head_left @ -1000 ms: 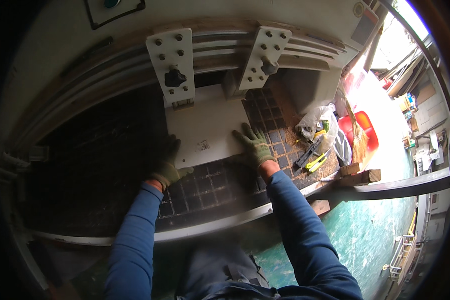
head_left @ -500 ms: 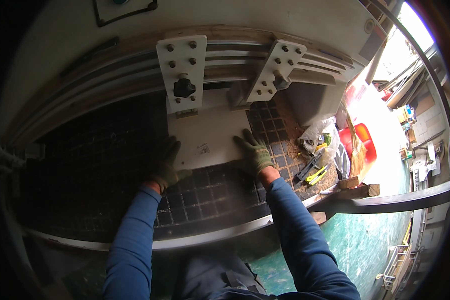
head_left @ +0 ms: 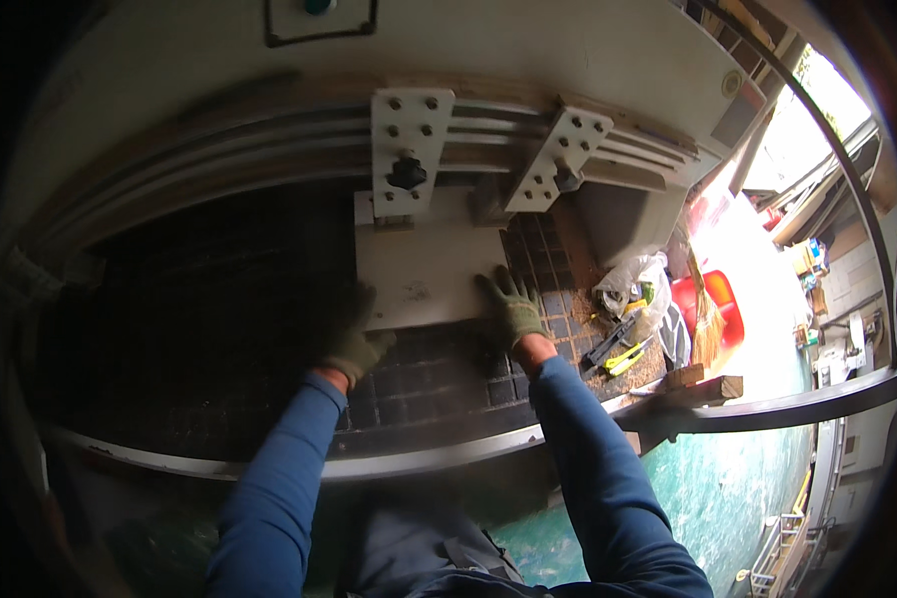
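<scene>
A white rectangular board (head_left: 429, 261) lies on the dark gridded machine bed (head_left: 404, 364), partly under two white bolted plates (head_left: 413, 133) with black knobs (head_left: 408, 175). My left hand (head_left: 357, 339), in an olive glove, is at the board's front left corner, fingers along the left edge and thumb apart; it is dim and slightly blurred. My right hand (head_left: 511, 307), gloved alike, rests open at the board's right side, fingers spread over the edge. Each blue-sleeved forearm comes from the lower edge.
On the bed's right lie sawdust, a crumpled plastic bag (head_left: 630, 284), yellow-handled tool (head_left: 625, 358) and dark tool (head_left: 603, 344). Beyond are a straw broom (head_left: 708, 329), red container (head_left: 723, 309), wooden blocks (head_left: 718, 389), curved dark rail (head_left: 787, 414) and green floor (head_left: 738, 478).
The view has shifted a little, so the machine and plates appear lower and the left plate farther right. Both hands stay beside the board in much the same places.
</scene>
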Tool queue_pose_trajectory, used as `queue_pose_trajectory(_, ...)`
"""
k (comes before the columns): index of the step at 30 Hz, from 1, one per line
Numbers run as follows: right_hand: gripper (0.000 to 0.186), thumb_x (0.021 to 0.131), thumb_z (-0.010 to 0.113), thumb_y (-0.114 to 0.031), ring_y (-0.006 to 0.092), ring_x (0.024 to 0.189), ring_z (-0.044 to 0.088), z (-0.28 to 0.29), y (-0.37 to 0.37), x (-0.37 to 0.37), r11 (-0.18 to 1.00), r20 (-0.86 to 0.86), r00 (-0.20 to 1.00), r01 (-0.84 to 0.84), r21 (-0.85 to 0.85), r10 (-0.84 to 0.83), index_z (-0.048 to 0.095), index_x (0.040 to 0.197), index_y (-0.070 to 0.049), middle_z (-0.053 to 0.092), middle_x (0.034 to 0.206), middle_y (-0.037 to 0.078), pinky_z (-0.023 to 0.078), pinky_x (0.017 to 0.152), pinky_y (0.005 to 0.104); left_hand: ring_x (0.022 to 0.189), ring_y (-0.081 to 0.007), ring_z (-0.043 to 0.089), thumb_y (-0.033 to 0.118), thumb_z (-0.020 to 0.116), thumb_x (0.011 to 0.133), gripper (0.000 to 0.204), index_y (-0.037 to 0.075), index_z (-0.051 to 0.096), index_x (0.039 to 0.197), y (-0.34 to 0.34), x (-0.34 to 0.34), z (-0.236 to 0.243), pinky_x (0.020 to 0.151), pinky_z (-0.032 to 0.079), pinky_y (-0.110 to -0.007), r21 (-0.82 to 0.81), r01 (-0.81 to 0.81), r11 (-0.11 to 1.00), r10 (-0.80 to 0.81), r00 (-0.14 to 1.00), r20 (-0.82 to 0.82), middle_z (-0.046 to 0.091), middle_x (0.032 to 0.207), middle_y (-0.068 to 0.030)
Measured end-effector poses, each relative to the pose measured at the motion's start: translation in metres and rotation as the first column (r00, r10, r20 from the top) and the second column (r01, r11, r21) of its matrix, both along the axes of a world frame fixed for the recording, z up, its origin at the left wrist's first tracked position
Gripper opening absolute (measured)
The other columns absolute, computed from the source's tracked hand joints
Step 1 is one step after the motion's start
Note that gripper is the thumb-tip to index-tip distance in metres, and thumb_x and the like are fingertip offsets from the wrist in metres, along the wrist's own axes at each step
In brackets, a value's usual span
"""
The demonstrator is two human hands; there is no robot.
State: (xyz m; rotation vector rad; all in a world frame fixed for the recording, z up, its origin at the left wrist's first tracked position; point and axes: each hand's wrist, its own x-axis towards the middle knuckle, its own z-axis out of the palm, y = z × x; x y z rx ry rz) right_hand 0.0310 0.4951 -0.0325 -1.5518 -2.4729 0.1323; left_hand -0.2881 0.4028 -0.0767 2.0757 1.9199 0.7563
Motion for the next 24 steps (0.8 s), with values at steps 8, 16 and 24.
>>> queue_pose_trajectory(8, 0.059, 0.086, 0.083, -0.029, 0.0412, 0.125, 0.062, 0.156, -0.041, -0.058, 0.879, -0.347, 0.854, -0.23, 0.417, 0.388, 0.065, 0.138, -0.009, 0.067, 0.134, 0.019, 0.048, 0.107, 0.0513, 0.15, -0.0465, 0.04, 0.04, 0.075, 0.093, 0.072, 0.008, 0.054, 0.153, -0.171, -0.05, -0.003, 0.125, 0.035, -0.056, 0.045, -0.513, 0.857, 0.512, 0.858, 0.026, 0.048, 0.16, -0.0222)
queue_pose_trajectory(16, 0.058, 0.095, 0.071, -0.031, 0.0378, 0.125, 0.062, 0.332, 0.025, -0.158, 0.733, -0.15, 0.888, -0.252, 0.631, 0.435, 0.056, 0.147, -0.01, 0.065, 0.135, 0.017, 0.05, 0.105, 0.0493, 0.149, -0.0419, 0.042, 0.047, 0.067, 0.094, 0.061, 0.008, 0.066, 0.141, -0.186, -0.046, 0.006, 0.128, 0.028, -0.057, 0.028, -0.587, 0.809, 0.579, 0.788, -0.208, 0.055, 0.154, -0.0195)
queue_pose_trajectory(24, 0.064, 0.097, 0.063, -0.033, 0.0403, 0.13, 0.059, 0.329, 0.088, -0.205, 0.522, 0.182, 0.935, -0.323, 0.79, 0.303, 0.05, 0.156, -0.014, 0.061, 0.142, 0.019, 0.049, 0.107, 0.0538, 0.143, -0.0418, 0.046, 0.045, 0.071, 0.09, 0.056, 0.008, 0.07, 0.132, -0.179, -0.041, 0.004, 0.125, 0.031, -0.059, 0.099, -0.609, 0.787, 0.617, 0.78, -0.102, 0.059, 0.147, -0.0188)
